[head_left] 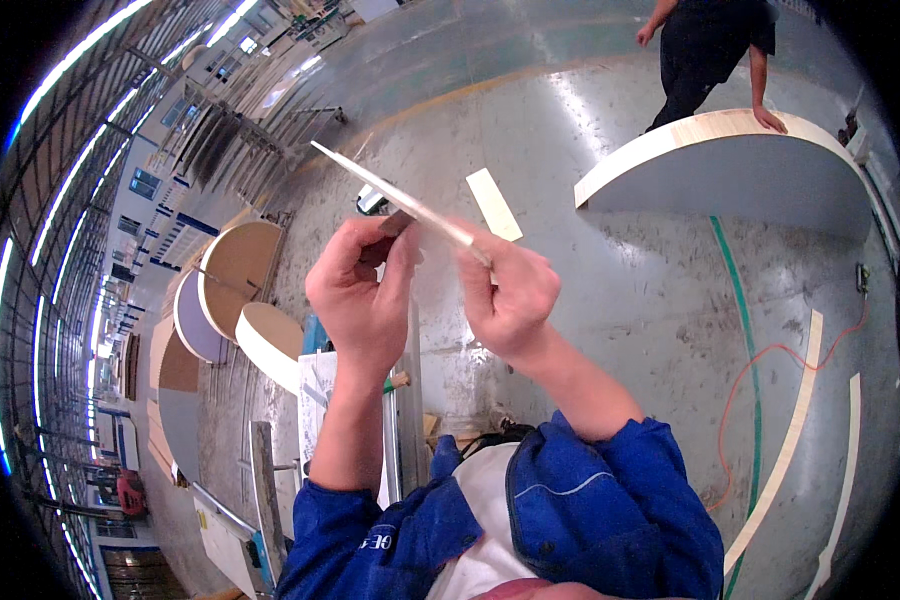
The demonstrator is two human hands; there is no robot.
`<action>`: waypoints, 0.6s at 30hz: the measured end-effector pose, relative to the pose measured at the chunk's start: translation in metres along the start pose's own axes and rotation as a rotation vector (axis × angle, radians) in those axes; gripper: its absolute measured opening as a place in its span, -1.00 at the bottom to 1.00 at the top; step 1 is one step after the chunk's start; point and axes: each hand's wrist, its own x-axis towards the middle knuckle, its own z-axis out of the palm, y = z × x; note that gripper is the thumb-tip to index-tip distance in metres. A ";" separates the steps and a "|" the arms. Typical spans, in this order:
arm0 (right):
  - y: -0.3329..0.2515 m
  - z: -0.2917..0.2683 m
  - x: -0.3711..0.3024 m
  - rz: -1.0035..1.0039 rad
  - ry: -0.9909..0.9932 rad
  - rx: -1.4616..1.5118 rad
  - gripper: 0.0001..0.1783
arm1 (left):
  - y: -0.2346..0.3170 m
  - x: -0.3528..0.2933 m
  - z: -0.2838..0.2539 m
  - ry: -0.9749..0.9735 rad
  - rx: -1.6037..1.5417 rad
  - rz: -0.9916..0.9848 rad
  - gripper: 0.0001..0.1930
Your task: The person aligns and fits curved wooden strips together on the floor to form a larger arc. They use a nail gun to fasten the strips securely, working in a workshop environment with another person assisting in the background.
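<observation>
My right hand is closed around one end of a thin, pale strip that looks like wood. The strip is seen nearly edge-on and slants up to the left, past my left hand. Between the thumb and fingers of my left hand is a small dark flat piece, pinched close to the strip's lower side. Whether that piece touches the strip I cannot tell. Both hands are raised in front of my chest, and the right one is slightly blurred.
A co-worker's hand rests on a large curved panel at the upper right. A pale board lies on the floor. Long curved strips and an orange cable are at right. Round panels stand at left.
</observation>
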 end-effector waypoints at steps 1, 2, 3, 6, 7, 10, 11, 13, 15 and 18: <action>-0.001 -0.002 0.001 0.047 0.004 -0.006 -0.77 | 0.002 -0.001 -0.002 -0.004 -0.027 -0.026 -0.88; -0.003 -0.006 0.002 0.090 0.005 -0.018 -0.80 | 0.003 -0.002 -0.003 -0.007 -0.063 -0.053 -0.86; -0.003 -0.008 0.004 0.133 0.005 -0.029 -0.82 | 0.004 -0.003 -0.003 0.007 -0.036 -0.037 -0.85; 0.008 -0.011 0.001 0.236 0.058 -0.022 -0.76 | 0.005 -0.004 -0.004 0.012 0.123 0.083 -0.83; 0.010 -0.013 0.001 0.264 0.076 0.021 -0.73 | 0.005 -0.002 -0.003 -0.012 0.228 0.175 -0.84; 0.013 -0.012 0.003 0.347 0.123 0.154 -0.64 | 0.017 -0.002 0.000 -0.074 0.442 0.324 -0.86; 0.011 -0.012 0.006 0.374 0.143 0.184 -0.63 | 0.022 -0.001 0.003 -0.099 0.489 0.352 -0.86; 0.014 -0.012 0.004 0.395 0.139 0.236 -0.61 | 0.026 0.005 0.003 -0.157 0.527 0.390 -0.87; 0.020 -0.015 0.003 0.381 0.111 0.274 -0.62 | 0.032 0.014 -0.004 -0.232 0.604 0.443 -0.87; 0.016 -0.016 0.005 0.376 0.110 0.291 -0.65 | 0.042 0.025 -0.012 -0.326 0.590 0.369 -0.87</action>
